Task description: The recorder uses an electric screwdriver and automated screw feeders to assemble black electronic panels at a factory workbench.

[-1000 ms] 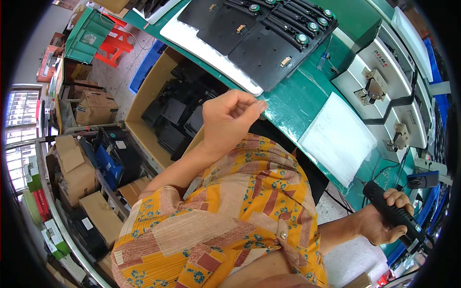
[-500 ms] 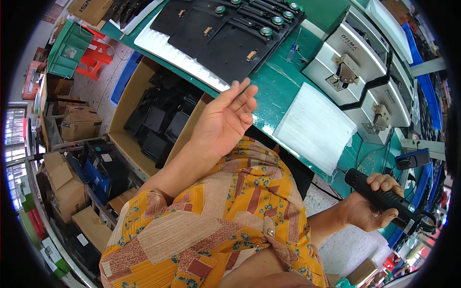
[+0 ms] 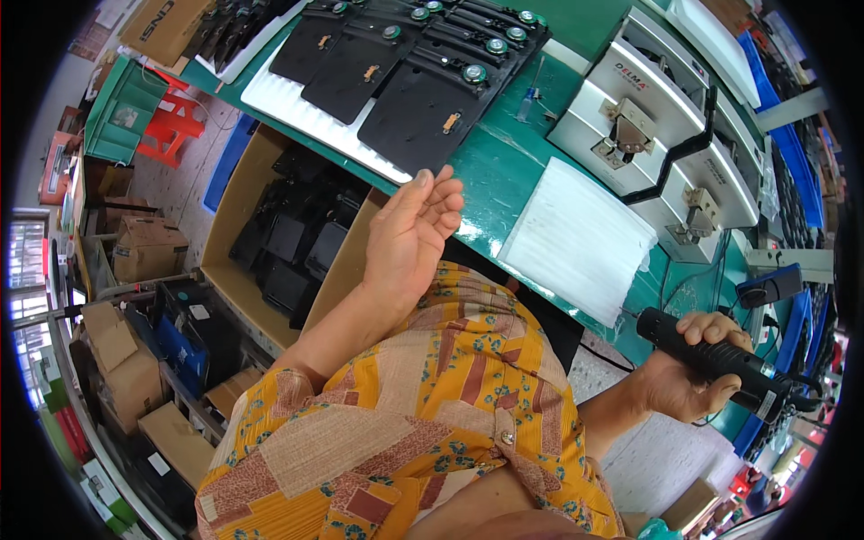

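My left hand (image 3: 409, 229) is raised palm-up at the table's front edge, its fingers loosely curled. No object shows in it. Its fingertips are beside the near corner of a flat black panel (image 3: 418, 121), the closest of several overlapping panels with round silver parts and small brass-coloured pieces. These panels rest on a white foam sheet (image 3: 288, 103). On the right, my right hand (image 3: 688, 373) is wrapped around a black electric screwdriver (image 3: 711, 362), held off the table with its thin bit pointing left toward a white foam pad (image 3: 580, 238).
Two silver machines with metal latches (image 3: 630, 99) stand at the right of the green table (image 3: 490, 171). A small screwdriver (image 3: 529, 101) lies near them. Below the table's left edge, an open cardboard box (image 3: 236, 193) holds black parts. Cartons (image 3: 121, 364) fill a rack at left.
The table and its things have shifted slightly left in the picture. My left hand's fingers have curled a little more. The electric screwdriver stays in my right hand.
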Available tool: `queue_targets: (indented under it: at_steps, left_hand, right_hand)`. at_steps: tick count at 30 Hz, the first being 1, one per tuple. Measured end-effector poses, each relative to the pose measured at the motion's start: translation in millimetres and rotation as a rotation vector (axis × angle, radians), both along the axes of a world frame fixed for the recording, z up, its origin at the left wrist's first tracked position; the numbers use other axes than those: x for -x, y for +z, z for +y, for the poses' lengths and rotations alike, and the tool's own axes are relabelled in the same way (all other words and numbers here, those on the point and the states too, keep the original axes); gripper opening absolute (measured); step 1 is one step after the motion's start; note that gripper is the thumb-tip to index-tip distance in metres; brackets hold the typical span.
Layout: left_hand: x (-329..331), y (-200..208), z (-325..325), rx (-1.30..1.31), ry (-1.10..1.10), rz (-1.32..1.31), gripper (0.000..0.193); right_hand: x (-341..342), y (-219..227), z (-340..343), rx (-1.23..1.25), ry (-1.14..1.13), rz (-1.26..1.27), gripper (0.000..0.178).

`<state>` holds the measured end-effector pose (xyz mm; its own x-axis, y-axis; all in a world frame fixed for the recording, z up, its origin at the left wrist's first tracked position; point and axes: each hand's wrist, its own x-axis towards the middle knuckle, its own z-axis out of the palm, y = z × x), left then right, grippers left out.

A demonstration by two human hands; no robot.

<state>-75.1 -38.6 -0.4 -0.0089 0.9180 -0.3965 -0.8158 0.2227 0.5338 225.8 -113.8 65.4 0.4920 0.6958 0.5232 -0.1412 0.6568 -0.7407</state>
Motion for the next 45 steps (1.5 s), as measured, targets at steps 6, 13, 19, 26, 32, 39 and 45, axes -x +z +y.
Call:
queue_targets:
  at_steps: [6,13,19,26,32,39,45]
  left_hand:
    - [4,6,-9,-0.003,0.020,0.061,0.029]
    - [20,12,-46,-0.031,-0.175,0.262,0.029]
    - [17,37,-49,-0.004,-0.590,0.434,0.028]
    - [-18,36,-2,-0.014,-0.937,0.456,0.027]
    - [-28,31,16,0.036,-1.005,0.480,0.025]
    - [-34,34,22,0.077,-1.005,0.631,0.026]
    - [-28,38,24,0.037,-1.047,0.870,0.029]
  right_hand:
    - [0,-2,1,-0.010,-0.013,-0.032,0.057]
    - [6,3,-1,-0.077,0.009,-0.058,0.057]
    - [1,8,-9,-0.063,-0.020,-0.054,0.060]
    - [-5,3,-16,-0.081,-0.050,-0.052,0.063]
    - [-10,1,-23,-0.085,-0.053,-0.067,0.065]
    - [-13,0,-22,-0.074,-0.038,-0.056,0.065]
    - [-21,-3,-23,-0.107,0.055,-0.124,0.067]
